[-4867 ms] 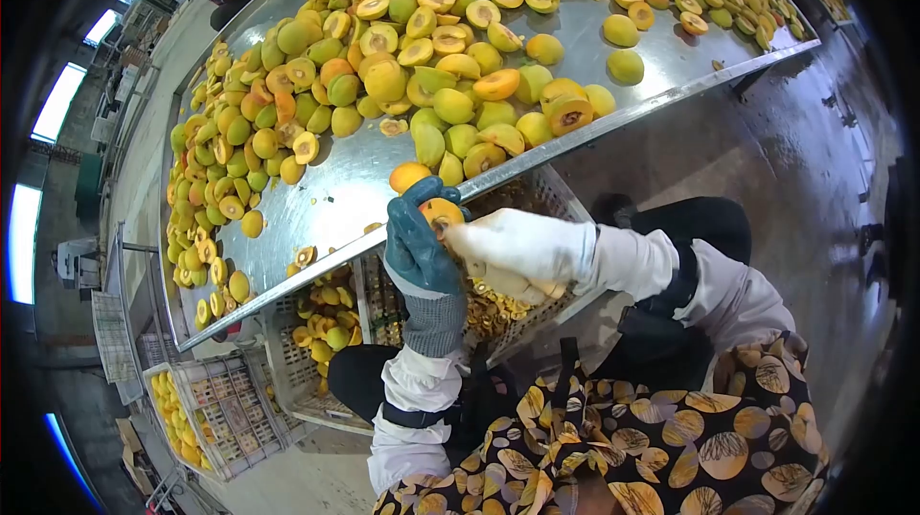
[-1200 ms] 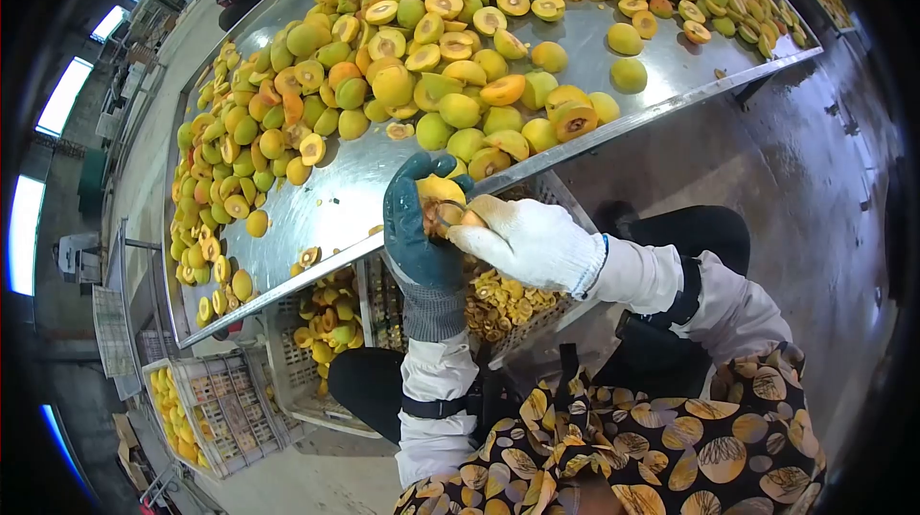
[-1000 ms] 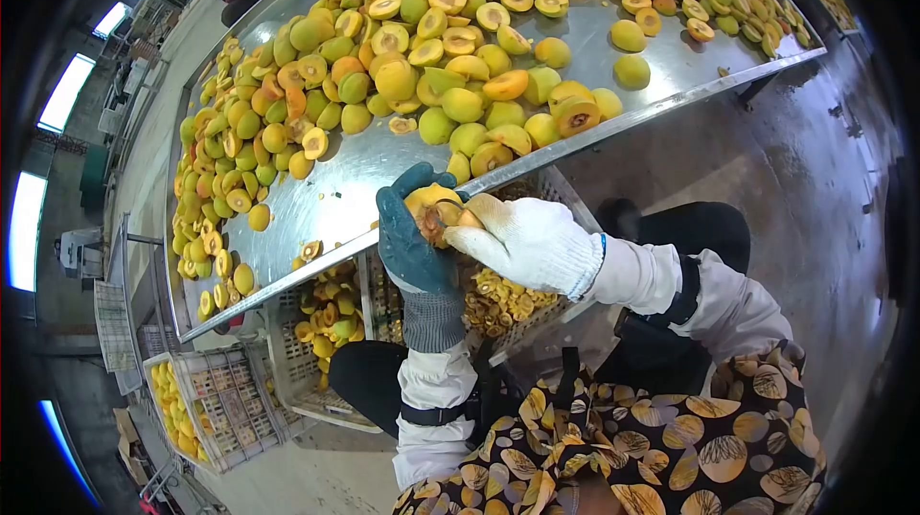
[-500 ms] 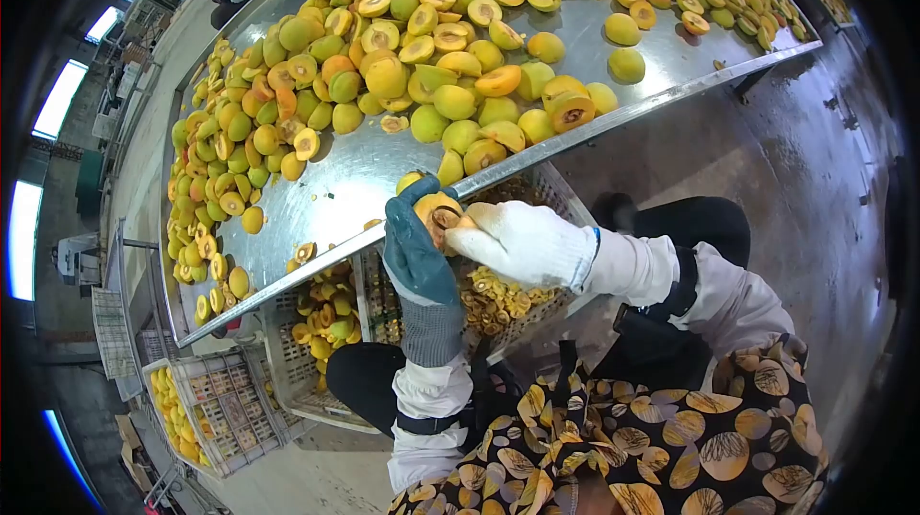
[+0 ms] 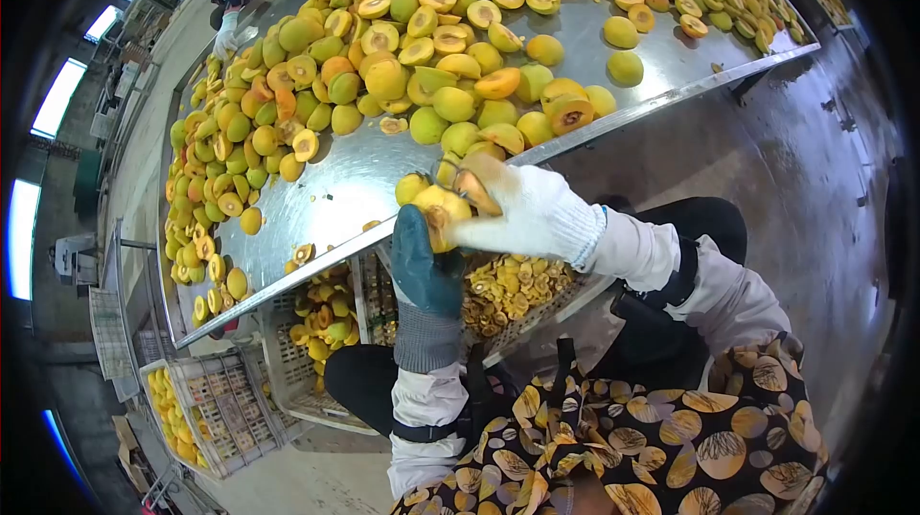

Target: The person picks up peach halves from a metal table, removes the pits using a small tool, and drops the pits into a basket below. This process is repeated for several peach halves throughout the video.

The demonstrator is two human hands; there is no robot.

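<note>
My left hand (image 5: 427,261), in a teal-coated glove with a grey cuff, is closed around a yellow peach half (image 5: 443,215) at the table's near edge. Its cut side faces right. Another yellow peach (image 5: 412,187) shows just beyond the fingertips. My right hand (image 5: 544,213), in a white knit glove, is blurred and held close against the cut fruit. From its fingers a small looped tool (image 5: 471,187) juts out, orange-brown with a thin dark curve at the tip; motion smears its details. Whole and halved peaches (image 5: 460,103) lie beside both hands.
The sloping metal table (image 5: 355,165) has a raised rim and carries a large heap of peaches. Underneath stand a crate (image 5: 517,328) of cut pieces and a crate (image 5: 287,362) of peaches. Another crate (image 5: 230,419) is at left. A co-worker's gloved hand (image 5: 226,34) reaches to the far edge.
My right hand has lifted slightly up and away from the peach half with the tool, and its wrist has turned. The co-worker has leaned in, a hand now at the table.
</note>
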